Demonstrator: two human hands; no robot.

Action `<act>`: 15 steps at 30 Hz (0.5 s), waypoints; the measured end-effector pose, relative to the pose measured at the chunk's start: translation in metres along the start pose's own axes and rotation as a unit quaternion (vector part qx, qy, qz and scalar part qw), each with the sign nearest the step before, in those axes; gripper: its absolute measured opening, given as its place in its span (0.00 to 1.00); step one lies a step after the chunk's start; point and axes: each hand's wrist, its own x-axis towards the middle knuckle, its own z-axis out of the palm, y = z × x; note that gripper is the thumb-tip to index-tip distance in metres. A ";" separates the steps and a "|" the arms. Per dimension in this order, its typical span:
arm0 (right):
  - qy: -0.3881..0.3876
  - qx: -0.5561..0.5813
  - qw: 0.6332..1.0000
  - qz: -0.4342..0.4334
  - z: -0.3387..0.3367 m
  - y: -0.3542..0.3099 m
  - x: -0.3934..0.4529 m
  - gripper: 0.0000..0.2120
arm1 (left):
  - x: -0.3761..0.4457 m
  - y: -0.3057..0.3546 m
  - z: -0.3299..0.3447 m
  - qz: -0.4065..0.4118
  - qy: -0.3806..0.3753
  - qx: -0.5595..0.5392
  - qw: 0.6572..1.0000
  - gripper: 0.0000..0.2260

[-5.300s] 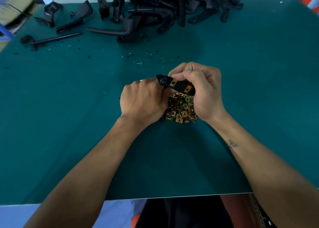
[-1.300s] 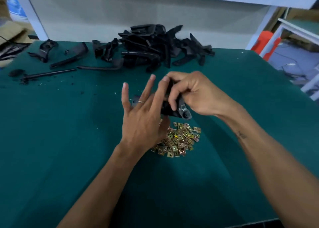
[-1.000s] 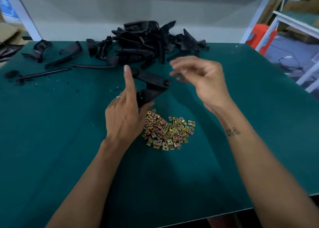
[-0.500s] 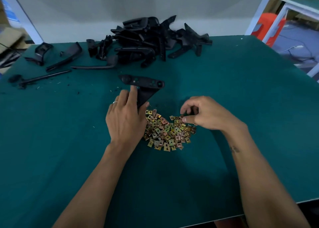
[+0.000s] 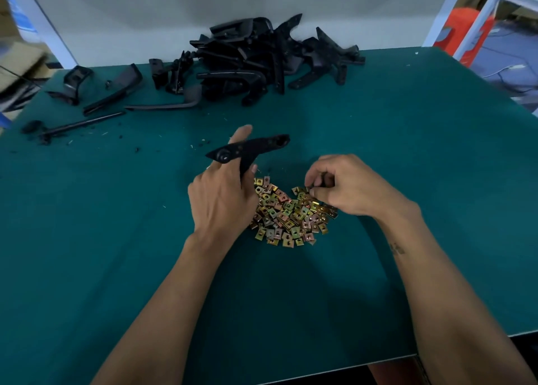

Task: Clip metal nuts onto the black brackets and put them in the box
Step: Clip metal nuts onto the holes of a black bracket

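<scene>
Two hands work above one matte green tabletop (image 5: 407, 151): the left hand (image 5: 221, 201) grips one flat black bracket (image 5: 250, 148), the right hand (image 5: 346, 185) pinches into dozens of small square brassy metal nuts (image 5: 288, 218). Many angular black brackets (image 5: 262, 58) heap behind.

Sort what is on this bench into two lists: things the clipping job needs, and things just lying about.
Needed:
black bracket held in the left hand
heap of metal nuts under the right hand
pile of black brackets

Lying about:
black rod
orange stool
black crumbs
</scene>
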 end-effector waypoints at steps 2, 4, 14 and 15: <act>0.011 0.004 1.000 -0.007 0.002 -0.001 0.000 0.07 | 0.000 0.000 -0.001 0.006 -0.003 -0.003 1.000 0.23; 0.017 0.007 1.000 -0.006 0.004 -0.001 0.000 0.08 | 0.000 0.000 0.000 0.016 0.000 0.002 1.000 0.18; 0.054 0.049 0.997 -0.038 0.010 -0.007 0.003 0.09 | -0.001 -0.001 0.005 0.042 0.009 0.021 0.999 0.09; 0.063 0.054 0.996 -0.041 0.010 -0.008 0.003 0.09 | -0.001 -0.001 0.006 0.041 0.009 0.025 0.999 0.08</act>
